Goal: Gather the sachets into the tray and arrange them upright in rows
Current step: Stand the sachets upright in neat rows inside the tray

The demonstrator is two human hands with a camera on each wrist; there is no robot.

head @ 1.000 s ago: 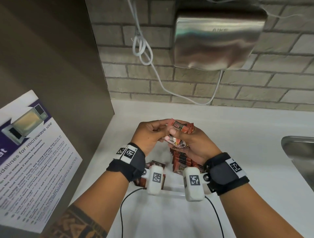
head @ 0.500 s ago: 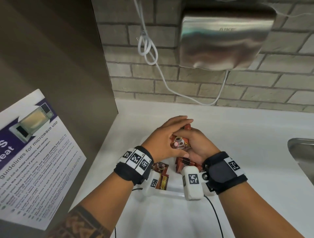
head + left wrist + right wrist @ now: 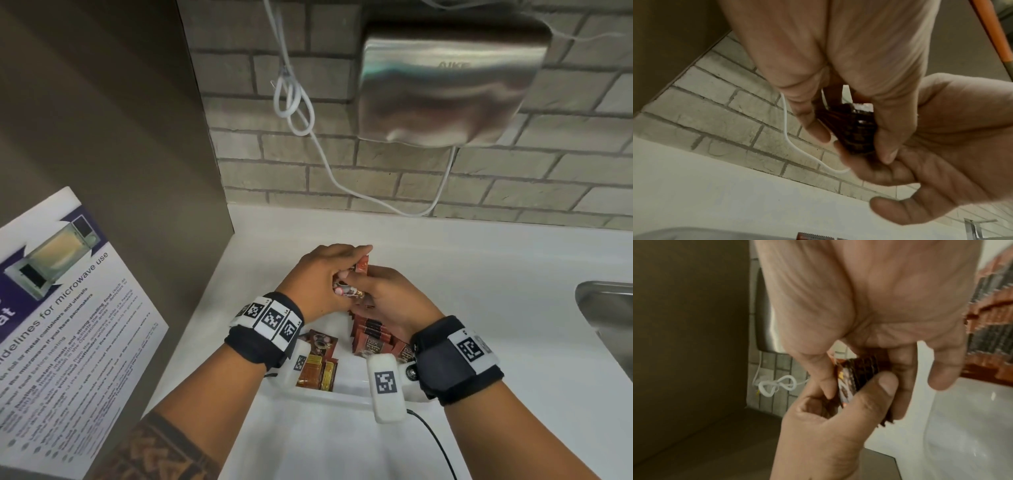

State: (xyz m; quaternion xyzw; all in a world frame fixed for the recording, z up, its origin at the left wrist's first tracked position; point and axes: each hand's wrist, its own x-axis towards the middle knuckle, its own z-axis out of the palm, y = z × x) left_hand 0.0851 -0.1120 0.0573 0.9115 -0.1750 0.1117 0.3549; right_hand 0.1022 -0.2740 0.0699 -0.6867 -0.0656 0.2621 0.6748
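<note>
Since a second before, both hands had come down from chest height to just above the white plastic tray (image 3: 346,394) near the bench's left edge. The left hand (image 3: 322,277) and right hand (image 3: 387,301) together clamped a small stack of brown foil sachets (image 3: 349,291), likely squaring it before standing it beside the upright row (image 3: 373,337).

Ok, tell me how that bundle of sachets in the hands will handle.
The bundle of sachets looks thin, so probably light and floppy. Glossy wrappers may slide apart; both the left hand and right hand grip them.

Brown sachets (image 3: 371,337) upright in white tray (image 3: 346,394)
</note>
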